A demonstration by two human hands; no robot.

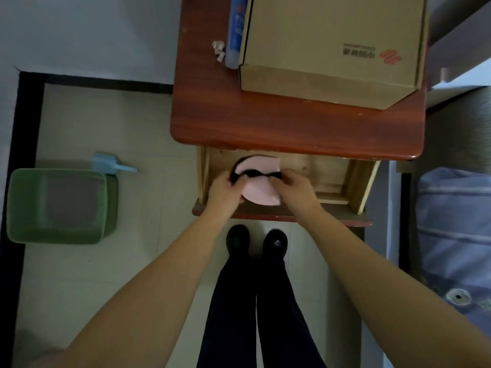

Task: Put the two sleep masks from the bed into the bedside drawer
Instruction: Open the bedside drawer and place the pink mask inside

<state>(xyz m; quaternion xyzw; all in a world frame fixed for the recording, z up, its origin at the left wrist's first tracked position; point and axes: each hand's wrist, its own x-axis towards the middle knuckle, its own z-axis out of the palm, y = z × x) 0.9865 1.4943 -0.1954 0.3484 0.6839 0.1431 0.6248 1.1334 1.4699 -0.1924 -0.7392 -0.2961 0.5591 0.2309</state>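
1. The pulled-out drawer (334, 179) sits at the middle of the frame, below the front edge of the red-brown bedside table (265, 120).
2. A pink sleep mask (261, 193) with a dark strap lies over the left part of the drawer, between both hands.
3. The left hand (225, 189) is closed on the mask's left end; its fingers (235, 181) curl around the dark strap and pink edge, pinching them.
4. The right hand (295, 188) grips the mask's right end, fingers (279, 181) bent down over the strap and pressed together against the pink fabric.
5. More pink fabric with a dark rim (259, 163) shows just above the hands, toward the back of the drawer; whether it is a second mask or a fold of the same one cannot be told.
6. A cardboard box (332, 49) stands on the table at upper right, with a blue bottle (236, 30) just beside its left wall.
7. A green bin (58, 205) stands on the floor at the left, well apart from the drawer.
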